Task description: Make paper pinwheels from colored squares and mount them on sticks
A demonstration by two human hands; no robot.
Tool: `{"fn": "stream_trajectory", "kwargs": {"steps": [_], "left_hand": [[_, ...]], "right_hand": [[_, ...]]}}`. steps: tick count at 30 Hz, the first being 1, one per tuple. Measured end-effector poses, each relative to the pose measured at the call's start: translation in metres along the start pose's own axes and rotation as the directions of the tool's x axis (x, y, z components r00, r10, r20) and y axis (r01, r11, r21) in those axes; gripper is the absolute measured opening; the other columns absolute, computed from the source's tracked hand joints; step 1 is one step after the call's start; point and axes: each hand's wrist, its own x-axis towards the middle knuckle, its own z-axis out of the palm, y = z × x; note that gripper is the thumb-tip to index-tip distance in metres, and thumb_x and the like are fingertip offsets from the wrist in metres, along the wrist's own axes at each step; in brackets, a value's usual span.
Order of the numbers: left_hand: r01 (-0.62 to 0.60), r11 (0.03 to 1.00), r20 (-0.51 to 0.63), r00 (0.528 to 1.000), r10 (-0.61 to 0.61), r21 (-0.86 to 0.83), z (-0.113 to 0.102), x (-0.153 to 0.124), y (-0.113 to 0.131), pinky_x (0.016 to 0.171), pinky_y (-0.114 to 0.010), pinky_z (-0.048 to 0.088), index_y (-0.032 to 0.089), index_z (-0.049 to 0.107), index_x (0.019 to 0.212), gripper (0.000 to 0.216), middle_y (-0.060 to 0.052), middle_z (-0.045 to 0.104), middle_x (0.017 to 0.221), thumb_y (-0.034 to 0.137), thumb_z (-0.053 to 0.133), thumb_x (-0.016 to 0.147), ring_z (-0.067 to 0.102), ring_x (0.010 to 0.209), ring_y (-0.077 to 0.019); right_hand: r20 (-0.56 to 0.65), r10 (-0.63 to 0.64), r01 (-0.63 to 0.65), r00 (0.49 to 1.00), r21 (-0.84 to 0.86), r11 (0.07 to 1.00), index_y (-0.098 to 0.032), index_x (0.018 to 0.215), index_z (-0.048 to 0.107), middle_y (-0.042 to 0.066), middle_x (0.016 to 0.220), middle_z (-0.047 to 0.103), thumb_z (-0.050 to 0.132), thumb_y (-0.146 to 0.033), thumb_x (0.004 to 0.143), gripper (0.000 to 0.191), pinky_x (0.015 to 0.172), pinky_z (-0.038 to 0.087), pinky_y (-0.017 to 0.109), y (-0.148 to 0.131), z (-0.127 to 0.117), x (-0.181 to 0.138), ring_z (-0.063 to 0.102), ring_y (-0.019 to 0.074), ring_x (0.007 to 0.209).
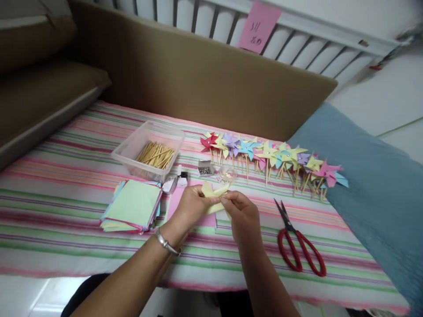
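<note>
on a table [49, 189] spread with a striped cloth and backed by a brown board [205, 75], two bare hands meet near the middle, a folded piece of pale yellow paper [216, 208] between them. the left hand [194, 202] pinches the paper from the left, thumb laid along it; the right hand [243, 209] grips it from the right with thumb and fingers drawn together, the thumb tips almost meeting. neither hand is nearer, as both touch the paper. its curled flaps point toward the table's far edge; with fingers over its center, a single long axis is hard to tell. just beyond the paper, toward that edge, sits a clear round dish [228, 175], an open box of small metallic pieces [205, 168] to its left. paper pinwheels [271, 152] line the far edge at right; red-handled scissors [291, 229] lie toward the near right corner, blades pointing away.
</note>
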Motion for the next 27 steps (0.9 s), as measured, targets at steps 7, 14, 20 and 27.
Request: {"fn": "stream_trajectory", "kwargs": {"steps": [7,14,20,27], "left_hand": [[0.000,1.000,0.003,1.000,0.000,-0.024,-0.001,-0.002,0.001,0.052,-0.024,0.036,0.014,0.065,0.055,0.028,0.002,0.057,0.053,0.032,0.083,0.044,0.046,0.049,-0.0095],[-0.004,1.000,0.008,1.000,0.005,-0.027,-0.001,0.001,0.000,0.056,-0.025,0.040,0.014,0.067,0.057,0.025,0.001,0.060,0.056,0.030,0.083,0.045,0.050,0.052,-0.0106],[0.003,0.999,0.118,0.993,0.002,-0.042,-0.007,0.002,0.002,0.067,-0.027,0.044,0.015,0.074,0.077,0.029,-0.003,0.070,0.075,0.027,0.081,0.051,0.059,0.065,-0.0136],[0.000,1.000,0.095,0.995,-0.001,0.012,-0.005,-0.002,0.007,0.057,-0.024,0.040,0.015,0.072,0.068,0.017,0.000,0.065,0.063,0.021,0.078,0.053,0.053,0.058,-0.0120]], "right_hand": [[-0.031,0.020,-0.020,0.999,0.002,1.000,-0.020,0.071,0.064,0.000,0.074,0.065,0.071,-0.026,0.070,0.010,0.066,0.045,0.030,0.003,0.000,0.000,0.059,0.0169,0.070],[-0.046,0.008,-0.009,0.999,-0.039,0.999,-0.021,0.074,0.064,0.000,0.075,0.067,0.071,-0.028,0.071,0.010,0.067,0.046,0.031,0.004,0.000,0.000,0.060,0.0176,0.070],[-0.052,-0.057,0.057,0.997,0.003,0.998,-0.022,0.076,0.061,0.000,0.076,0.065,0.071,-0.025,0.070,0.012,0.071,0.046,0.031,-0.004,0.005,-0.002,0.059,0.0169,0.075],[-0.068,-0.136,0.128,0.988,-0.118,0.985,-0.022,0.074,0.061,0.001,0.072,0.061,0.071,-0.027,0.069,0.012,0.069,0.046,0.032,-0.011,0.006,-0.006,0.058,0.0185,0.073]]}}
